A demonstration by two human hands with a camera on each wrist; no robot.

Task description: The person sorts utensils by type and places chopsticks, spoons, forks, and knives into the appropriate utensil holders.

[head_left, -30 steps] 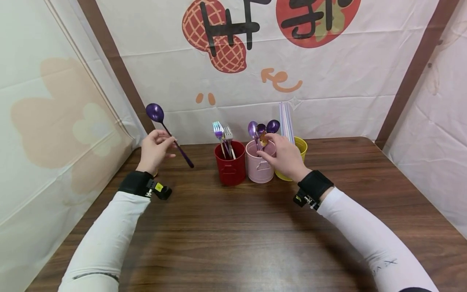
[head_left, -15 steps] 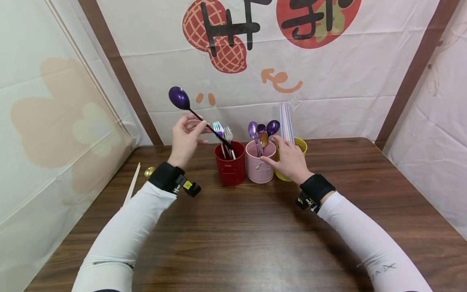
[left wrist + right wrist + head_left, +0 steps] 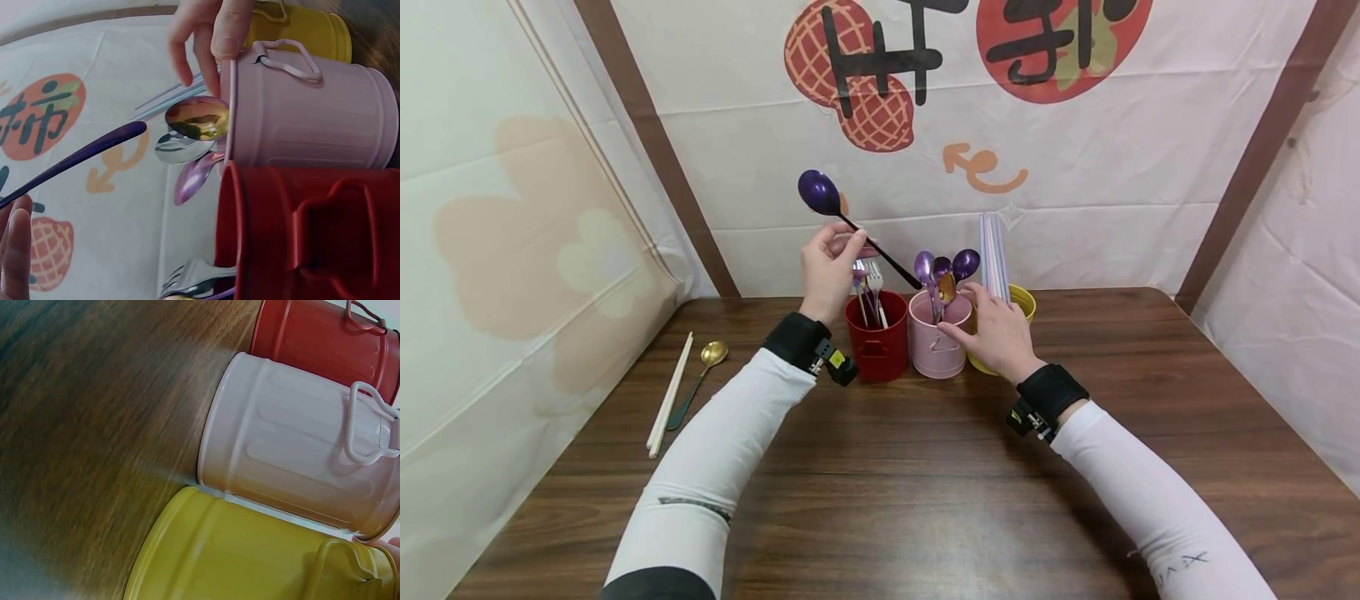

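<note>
My left hand (image 3: 827, 271) pinches a purple spoon (image 3: 818, 193) by its dark handle. The spoon is tilted, bowl up to the left, with the handle end pointing down toward the pink bucket (image 3: 937, 354). In the left wrist view, the handle tip of the purple spoon (image 3: 128, 131) is apart from the bucket's mouth. My right hand (image 3: 997, 333) holds the pink bucket's right rim, thumb at the front and fingers farther back. Inside this bucket stand several spoons (image 3: 966, 264), purple and gold. The right wrist view shows the pink bucket (image 3: 294, 444) mostly from its side.
A red bucket (image 3: 877, 354) with forks (image 3: 874, 279) stands left of the pink one. To the right is a yellow bucket (image 3: 1023, 302) holding striped straws (image 3: 992, 254). White chopsticks (image 3: 670, 396) and a gold-bowled spoon (image 3: 713, 353) lie on the table's left side.
My left hand has carried the purple spoon rightward, from the table's left side to above the red bucket. My right hand's fingers have drawn back from the spoons to the pink bucket's rim.
</note>
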